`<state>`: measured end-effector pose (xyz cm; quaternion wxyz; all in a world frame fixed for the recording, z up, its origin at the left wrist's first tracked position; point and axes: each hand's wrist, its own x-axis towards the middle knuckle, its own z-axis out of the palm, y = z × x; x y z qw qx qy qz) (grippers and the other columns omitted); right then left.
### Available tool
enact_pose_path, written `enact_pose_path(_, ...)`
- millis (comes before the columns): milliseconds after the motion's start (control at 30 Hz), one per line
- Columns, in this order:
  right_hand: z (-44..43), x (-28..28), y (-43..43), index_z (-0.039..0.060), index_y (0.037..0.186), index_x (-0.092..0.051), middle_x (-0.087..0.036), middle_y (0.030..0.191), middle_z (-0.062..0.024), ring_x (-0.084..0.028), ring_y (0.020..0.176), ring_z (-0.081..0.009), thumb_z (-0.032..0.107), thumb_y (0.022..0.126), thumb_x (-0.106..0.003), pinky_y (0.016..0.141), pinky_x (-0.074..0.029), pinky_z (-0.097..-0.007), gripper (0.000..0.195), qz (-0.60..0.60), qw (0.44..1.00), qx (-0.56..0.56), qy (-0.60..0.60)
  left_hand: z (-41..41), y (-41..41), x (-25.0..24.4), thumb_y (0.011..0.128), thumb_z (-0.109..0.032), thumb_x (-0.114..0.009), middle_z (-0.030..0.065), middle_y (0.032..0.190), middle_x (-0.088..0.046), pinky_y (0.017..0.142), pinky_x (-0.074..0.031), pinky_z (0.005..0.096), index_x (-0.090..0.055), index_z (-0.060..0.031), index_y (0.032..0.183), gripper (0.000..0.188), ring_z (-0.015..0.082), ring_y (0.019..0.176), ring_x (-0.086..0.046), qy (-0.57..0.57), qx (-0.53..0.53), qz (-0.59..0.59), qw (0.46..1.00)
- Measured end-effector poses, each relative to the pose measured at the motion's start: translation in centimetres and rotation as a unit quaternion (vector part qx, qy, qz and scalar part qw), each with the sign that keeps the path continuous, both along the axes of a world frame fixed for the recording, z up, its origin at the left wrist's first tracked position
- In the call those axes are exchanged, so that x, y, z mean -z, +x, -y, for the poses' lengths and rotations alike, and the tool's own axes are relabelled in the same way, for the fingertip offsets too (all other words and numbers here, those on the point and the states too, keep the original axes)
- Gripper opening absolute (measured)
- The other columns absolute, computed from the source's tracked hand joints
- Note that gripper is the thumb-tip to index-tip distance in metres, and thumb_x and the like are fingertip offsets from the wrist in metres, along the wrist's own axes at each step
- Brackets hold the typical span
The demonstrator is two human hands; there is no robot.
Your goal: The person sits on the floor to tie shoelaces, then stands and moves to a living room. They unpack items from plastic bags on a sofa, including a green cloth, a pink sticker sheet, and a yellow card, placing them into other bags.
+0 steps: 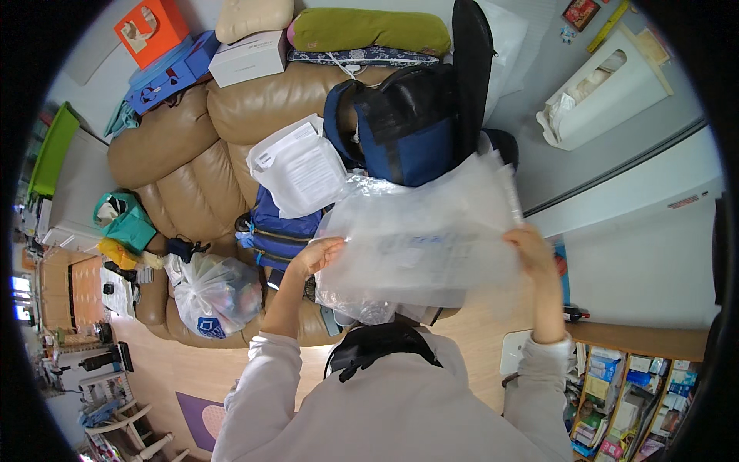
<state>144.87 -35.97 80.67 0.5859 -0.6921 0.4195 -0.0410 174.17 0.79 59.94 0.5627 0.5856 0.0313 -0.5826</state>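
Note:
Between my two hands a large translucent plastic bag (pixel 421 242) is spread out, its right side blurred by motion. My left hand (pixel 320 254) pinches the bag's left edge, and my right hand (pixel 526 245) grips its right edge. Faint blue print shows through or on the plastic. Clear crinkled plastic (pixel 361 303) lies below and behind it. Just beyond is a navy and black bag (pixel 413 130). A white plastic mailer with labels (pixel 300 164) rests left of that, partly over a blue zippered bag (pixel 283 231).
A brown leather sofa (pixel 190 190) carries these things and a tied, filled plastic bag (pixel 216 294). Along its back are a white box (pixel 248 58) and a green rolled bundle (pixel 369 30). At right stand a white door (pixel 641 260) and a filled wooden shelf (pixel 641 341).

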Motion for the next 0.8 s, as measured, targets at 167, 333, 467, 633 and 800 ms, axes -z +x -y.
enact_pose_path(167,-5.1,-14.4,-4.0,-0.0003,0.092,-0.061,-0.057,0.079,-0.0027,-0.051,0.071,-0.0101,0.014,0.079,-0.058,0.065,-0.042,-0.0245,0.019,0.031,0.965,0.186,-0.185,-0.5,-2.4,4.3,0.066,-0.036,-0.077,0.0179,0.117,-0.052,0.092,-0.044,0.0415,-0.039,-0.0027,0.13,0.082,0.0299,0.104,-0.055,0.289,-0.021,0.487,0.824)
enact_pose_path(333,-4.6,-18.6,-9.9,0.0011,0.084,-0.06,-0.055,0.072,0.0,-0.048,0.065,-0.0068,0.013,0.081,-0.057,0.06,-0.039,-0.021,0.013,0.038,0.976,0.174,-0.123,0.2,-3.9,3.8,0.065,-0.033,-0.075,0.0192,0.112,-0.051,0.088,-0.043,0.0438,-0.047,-0.0066,0.117,0.065,0.034,0.104,-0.053,0.307,-0.014,0.489,0.817)
enact_pose_path(467,-4.6,-18.2,-12.8,0.0019,0.08,-0.059,-0.052,0.068,0.0019,-0.044,0.061,-0.0058,0.012,0.081,-0.056,0.056,-0.035,-0.0204,0.01,0.016,0.966,0.208,-0.153,1.0,-4.8,3.5,0.073,-0.02,-0.07,0.0157,0.113,-0.054,0.084,-0.043,0.0448,-0.047,-0.0063,0.117,0.052,0.0337,0.101,-0.053,0.326,-0.036,0.551,0.767)
enact_pose_path(633,-4.5,-15.2,-14.6,0.0013,0.079,-0.058,-0.05,0.067,0.0024,-0.042,0.061,-0.0058,0.011,0.08,-0.056,0.055,-0.034,-0.0213,0.01,0.012,0.963,0.234,-0.134,7.7,-10.5,-3.6,0.079,-0.028,-0.063,0.0204,0.125,-0.047,0.094,-0.04,0.0433,-0.033,-0.0035,0.134,0.067,0.0349,0.113,-0.046,0.117,0.181,0.64,0.737)
enact_pose_path(800,-5.0,-15.9,-14.4,0.0012,0.08,-0.059,-0.052,0.067,0.0018,-0.043,0.06,-0.0058,0.011,0.08,-0.055,0.054,-0.034,-0.0214,0.011,0.005,0.963,0.232,-0.137,14.0,-16.8,-4.8,0.075,-0.037,-0.066,0.0279,0.14,-0.029,0.099,-0.039,0.041,-0.021,0.0032,0.14,0.089,0.0378,0.126,-0.037,0.304,0.316,0.621,0.65)
